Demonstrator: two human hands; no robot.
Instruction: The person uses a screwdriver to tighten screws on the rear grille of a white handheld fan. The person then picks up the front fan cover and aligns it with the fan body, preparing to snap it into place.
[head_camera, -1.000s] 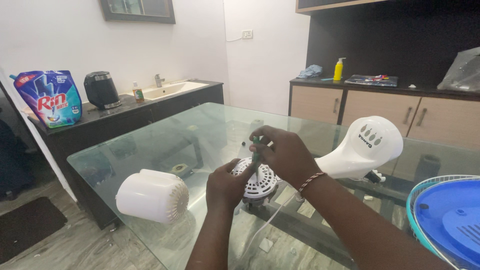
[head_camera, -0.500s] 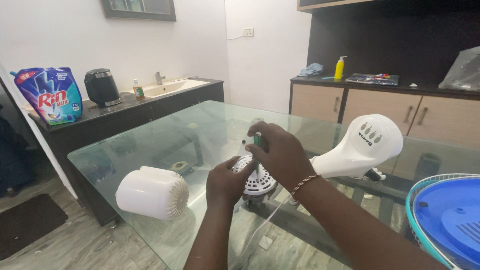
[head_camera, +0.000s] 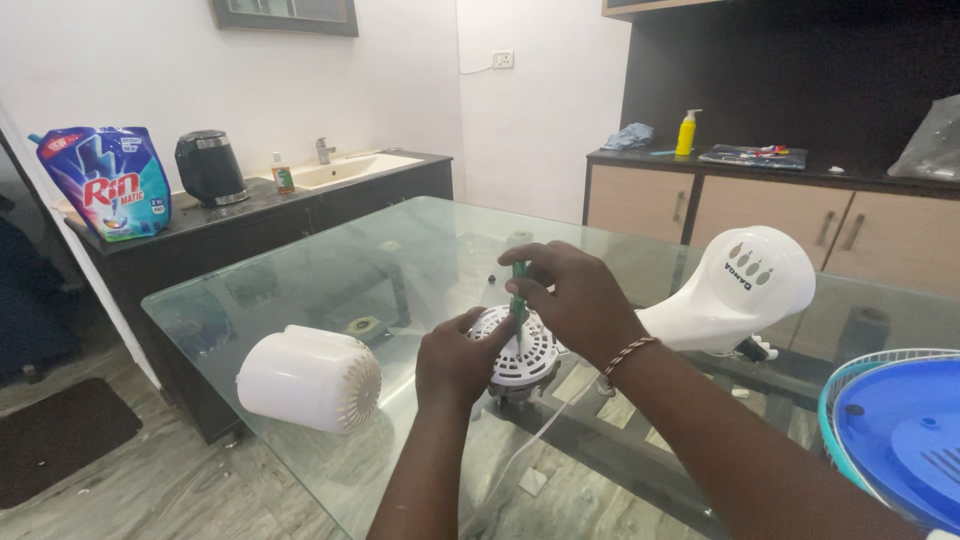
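A white slotted fan motor housing (head_camera: 528, 358) stands on the glass table (head_camera: 400, 262) near its middle. My left hand (head_camera: 455, 358) grips the housing from the left side. My right hand (head_camera: 570, 297) is closed around a green-handled screwdriver (head_camera: 519, 285), held upright with its tip down on top of the housing. A white cord (head_camera: 520, 452) trails from the motor toward me.
A white motor cover (head_camera: 308, 378) lies on its side at the left. A white fan base (head_camera: 735, 290) rests at the right, and a blue fan blade in its grille (head_camera: 900, 440) at the far right. A counter with sink (head_camera: 345, 170), kettle (head_camera: 209, 167) and detergent pouch (head_camera: 107, 182) runs behind.
My right hand has shifted slightly on the screwdriver, and its green handle now shows more between the fingers. My left hand stays on the housing.
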